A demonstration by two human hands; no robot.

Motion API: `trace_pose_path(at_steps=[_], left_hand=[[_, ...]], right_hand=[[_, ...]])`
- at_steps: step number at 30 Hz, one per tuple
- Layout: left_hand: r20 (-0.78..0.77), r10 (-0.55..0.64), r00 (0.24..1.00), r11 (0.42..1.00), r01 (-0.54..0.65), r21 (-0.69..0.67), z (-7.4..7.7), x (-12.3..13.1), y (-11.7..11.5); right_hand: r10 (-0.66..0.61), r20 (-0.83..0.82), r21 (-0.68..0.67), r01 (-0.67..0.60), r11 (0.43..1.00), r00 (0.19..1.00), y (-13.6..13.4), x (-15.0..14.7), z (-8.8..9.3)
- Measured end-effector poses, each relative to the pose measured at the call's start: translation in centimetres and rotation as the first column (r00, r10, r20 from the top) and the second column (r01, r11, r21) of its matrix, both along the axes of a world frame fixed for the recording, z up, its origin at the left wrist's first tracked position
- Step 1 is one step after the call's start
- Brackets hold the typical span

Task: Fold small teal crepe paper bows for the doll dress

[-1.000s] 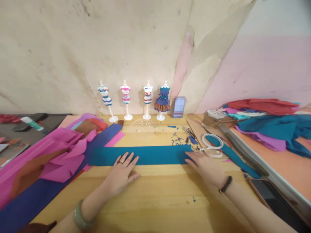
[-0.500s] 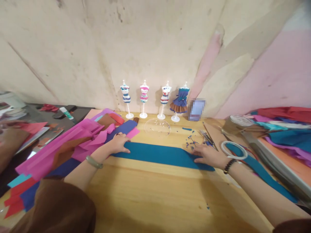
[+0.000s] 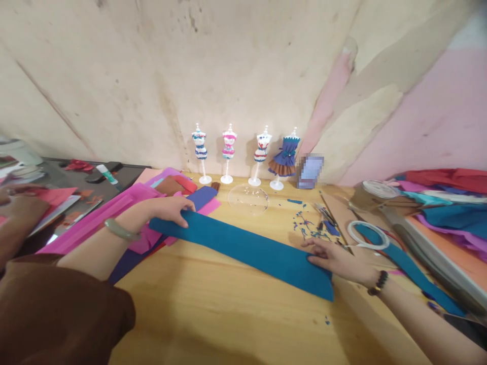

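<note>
A long teal felt strip point(image 3: 243, 247) lies slanted across the wooden table point(image 3: 236, 314). My left hand point(image 3: 167, 210) grips its far-left end, fingers closed over the edge. My right hand point(image 3: 335, 256) rests on the strip's right end, fingers pressing it flat with the thumb tucked under the edge. Behind the strip, four small dress-form mannequins point(image 3: 243, 152) stand in a row against the wall.
Pink, purple and dark blue sheets point(image 3: 114, 218) are piled at the left. A clear round dish point(image 3: 248, 197), blue scraps point(image 3: 304, 225), scissors and tools point(image 3: 327, 218), a white tape ring point(image 3: 367, 235) and a spool point(image 3: 375, 195) lie at the right, with more coloured fabric point(image 3: 449, 197) beyond.
The strip has swung from level to slanted, its right end nearer me. My left hand slid to the strip's left end and closed on it. My right hand drew back with the other end.
</note>
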State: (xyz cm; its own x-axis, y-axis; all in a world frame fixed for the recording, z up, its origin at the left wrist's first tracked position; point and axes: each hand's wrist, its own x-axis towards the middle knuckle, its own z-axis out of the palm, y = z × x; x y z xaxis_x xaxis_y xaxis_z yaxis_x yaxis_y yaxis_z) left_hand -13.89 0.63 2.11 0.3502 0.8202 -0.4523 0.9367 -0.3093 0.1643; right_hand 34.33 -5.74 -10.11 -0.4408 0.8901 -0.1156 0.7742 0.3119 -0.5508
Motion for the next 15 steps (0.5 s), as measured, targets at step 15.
trace_pose_path(at_steps=[15], left_hand=[[0.093,0.061,0.994,0.997,-0.057,-0.041,-1.0,-5.0,2.0]], right_hand=[[-0.055,-0.084,-0.055,0.051,0.997,0.995,0.1,1.5,-3.4]])
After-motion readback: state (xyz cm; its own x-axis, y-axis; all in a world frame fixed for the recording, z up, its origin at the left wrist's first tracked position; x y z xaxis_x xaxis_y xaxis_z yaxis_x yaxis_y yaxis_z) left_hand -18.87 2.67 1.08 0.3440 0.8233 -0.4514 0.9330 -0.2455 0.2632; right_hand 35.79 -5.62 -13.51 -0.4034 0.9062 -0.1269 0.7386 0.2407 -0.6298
